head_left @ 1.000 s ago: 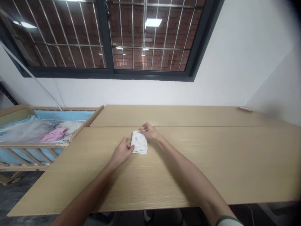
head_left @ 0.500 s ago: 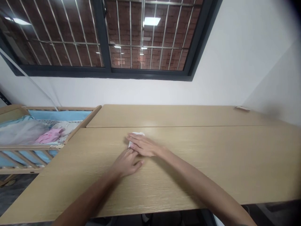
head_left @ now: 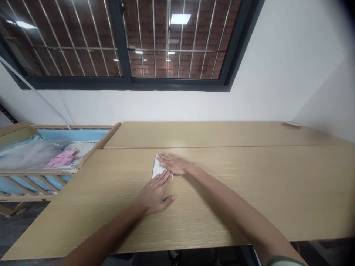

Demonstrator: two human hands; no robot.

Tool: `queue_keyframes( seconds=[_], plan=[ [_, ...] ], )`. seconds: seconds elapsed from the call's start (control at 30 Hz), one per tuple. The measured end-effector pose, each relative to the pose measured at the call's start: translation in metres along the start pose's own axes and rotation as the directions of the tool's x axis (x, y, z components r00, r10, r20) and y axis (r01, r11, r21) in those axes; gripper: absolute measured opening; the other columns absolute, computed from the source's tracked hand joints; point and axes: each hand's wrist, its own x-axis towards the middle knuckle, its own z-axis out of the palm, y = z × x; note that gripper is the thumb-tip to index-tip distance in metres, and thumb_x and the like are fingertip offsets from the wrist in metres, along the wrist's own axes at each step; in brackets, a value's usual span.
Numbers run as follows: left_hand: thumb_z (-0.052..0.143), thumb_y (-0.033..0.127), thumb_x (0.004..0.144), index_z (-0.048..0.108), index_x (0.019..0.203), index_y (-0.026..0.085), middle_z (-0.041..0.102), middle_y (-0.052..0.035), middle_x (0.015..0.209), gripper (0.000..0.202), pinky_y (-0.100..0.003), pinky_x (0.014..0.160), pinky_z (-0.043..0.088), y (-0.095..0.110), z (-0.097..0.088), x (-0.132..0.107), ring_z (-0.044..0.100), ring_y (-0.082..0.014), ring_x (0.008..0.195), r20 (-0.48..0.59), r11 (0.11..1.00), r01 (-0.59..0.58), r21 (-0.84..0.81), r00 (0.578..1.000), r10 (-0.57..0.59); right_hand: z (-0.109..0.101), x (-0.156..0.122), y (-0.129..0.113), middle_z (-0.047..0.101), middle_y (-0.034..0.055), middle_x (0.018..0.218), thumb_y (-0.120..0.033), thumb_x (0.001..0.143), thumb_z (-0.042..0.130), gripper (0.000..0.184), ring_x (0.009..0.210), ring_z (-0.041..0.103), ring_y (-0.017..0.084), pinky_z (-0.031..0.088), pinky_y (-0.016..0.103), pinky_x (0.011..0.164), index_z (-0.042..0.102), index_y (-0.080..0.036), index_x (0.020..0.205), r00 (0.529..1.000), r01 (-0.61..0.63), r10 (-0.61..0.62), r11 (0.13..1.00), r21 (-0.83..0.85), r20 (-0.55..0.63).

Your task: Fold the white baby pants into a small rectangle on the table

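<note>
A small white paper tissue or cloth (head_left: 157, 168) lies flat on the light wooden tabletop (head_left: 235, 192), partly covered by both hands. My right hand (head_left: 174, 164) rests palm down over its far right part, fingers stretched out to the left. On its near edge lie the fingertips of my left hand (head_left: 158, 194), with the fingers straight and the thumb spread out to the right. The two hands are very close together at the fingers. Neither hand is wrapped round anything.
At the left stands a wooden crib (head_left: 63, 171) with blue lining, bedding and a pink cloth (head_left: 63, 158). A second wooden panel (head_left: 199, 135) runs behind the tabletop along the white wall. A small flat object (head_left: 291, 125) lies at its far right. Above is a barred window (head_left: 177, 84).
My hands have moved apart slightly, the left one nearer to me and the right one a little farther away. More of the white tissue or cloth now shows between them.
</note>
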Motion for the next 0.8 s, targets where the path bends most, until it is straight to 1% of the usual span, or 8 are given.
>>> queue_keyframes(
  seconds=[0.17, 0.23, 0.3, 0.4, 0.47, 0.6, 0.67, 0.8],
  plan=[
    [0.050, 0.056, 0.097, 0.028, 0.157, 0.014, 0.026, -0.0139, 0.164, 0.076, -0.043, 0.125, 0.026, -0.003, -0.005, 0.002, 0.024, -0.0260, 0.152, 0.008, 0.998, 0.000, -0.060, 1.000, 0.001, 0.000, 0.009, 0.021, 0.021, 0.0045, 0.167, -0.058, 0.105, 0.022, 0.067, 0.156, 0.013, 0.022, 0.006, 0.039, 0.127, 0.026, -0.021, 0.161, 0.998, -0.049, 0.046, 0.997, -0.056, -0.053],
    [0.051, 0.050, 0.098, 0.030, 0.156, 0.016, 0.033, -0.0122, 0.162, 0.070, -0.041, 0.123, 0.031, -0.007, -0.008, 0.004, 0.032, -0.0245, 0.149, -0.023, 0.992, 0.020, -0.128, 0.999, -0.023, 0.001, 0.009, 0.025, 0.023, 0.0073, 0.167, -0.057, 0.105, 0.024, 0.066, 0.155, 0.015, 0.024, 0.009, 0.041, 0.126, 0.029, -0.020, 0.160, 0.993, -0.070, 0.062, 0.994, -0.079, -0.105],
    [0.050, 0.043, 0.099, 0.038, 0.151, 0.018, 0.046, -0.0113, 0.154, 0.059, -0.040, 0.118, 0.037, -0.014, -0.011, 0.006, 0.043, -0.0242, 0.142, -0.130, 0.980, 0.085, -0.177, 0.986, -0.109, 0.002, 0.008, 0.026, 0.026, 0.0103, 0.166, -0.055, 0.106, 0.027, 0.065, 0.154, 0.020, 0.026, 0.012, 0.044, 0.125, 0.031, -0.019, 0.159, 0.973, -0.113, 0.091, 0.989, -0.092, -0.213],
    [0.047, 0.038, 0.099, 0.057, 0.126, 0.019, 0.065, -0.0116, 0.127, 0.034, -0.044, 0.108, 0.044, -0.026, -0.014, 0.010, 0.058, -0.0268, 0.122, -0.320, 0.949, 0.270, -0.162, 0.895, -0.309, 0.007, 0.002, 0.024, 0.039, 0.0160, 0.158, -0.049, 0.106, 0.032, 0.058, 0.147, 0.034, 0.028, 0.025, 0.046, 0.120, 0.038, -0.016, 0.154, 0.891, -0.207, 0.172, 0.978, -0.038, -0.420],
    [0.047, 0.038, 0.099, 0.060, 0.108, 0.019, 0.067, -0.0112, 0.110, 0.025, -0.043, 0.099, 0.046, -0.033, -0.015, 0.012, 0.061, -0.0276, 0.109, -0.366, 0.911, 0.399, -0.106, 0.836, -0.409, 0.013, -0.002, 0.021, 0.051, 0.0182, 0.145, -0.044, 0.106, 0.035, 0.051, 0.136, 0.046, 0.028, 0.035, 0.044, 0.113, 0.047, -0.014, 0.145, 0.816, -0.247, 0.234, 0.968, 0.047, -0.529],
    [0.048, 0.045, 0.098, 0.057, 0.094, 0.019, 0.066, -0.0124, 0.099, 0.028, -0.041, 0.089, 0.045, -0.038, -0.013, 0.012, 0.061, -0.0298, 0.098, -0.302, 0.835, 0.548, 0.050, 0.805, -0.510, 0.025, -0.006, 0.018, 0.062, 0.0143, 0.121, -0.040, 0.101, 0.049, 0.039, 0.111, 0.059, 0.023, 0.045, 0.038, 0.100, 0.058, -0.014, 0.128, 0.720, -0.192, 0.282, 0.959, 0.208, -0.635],
    [0.048, 0.047, 0.098, 0.056, 0.092, 0.019, 0.065, -0.0134, 0.097, 0.030, -0.042, 0.087, 0.043, -0.038, -0.011, 0.013, 0.061, -0.0312, 0.098, -0.238, 0.829, 0.555, 0.076, 0.817, -0.525, 0.029, -0.005, 0.016, 0.062, 0.0112, 0.112, -0.038, 0.096, 0.057, 0.035, 0.101, 0.060, 0.020, 0.048, 0.035, 0.093, 0.062, -0.015, 0.122, 0.712, -0.140, 0.279, 0.956, 0.258, -0.645],
    [0.046, 0.042, 0.097, 0.052, 0.087, 0.020, 0.066, -0.0120, 0.093, 0.026, -0.040, 0.084, 0.041, -0.041, -0.010, 0.015, 0.060, -0.0298, 0.094, -0.131, 0.860, 0.509, -0.030, 0.851, -0.508, 0.033, -0.002, 0.009, 0.060, 0.0057, 0.097, -0.031, 0.085, 0.068, 0.026, 0.085, 0.058, 0.017, 0.048, 0.030, 0.078, 0.066, -0.015, 0.106, 0.730, -0.098, 0.304, 0.933, 0.347, -0.612]
  ],
)
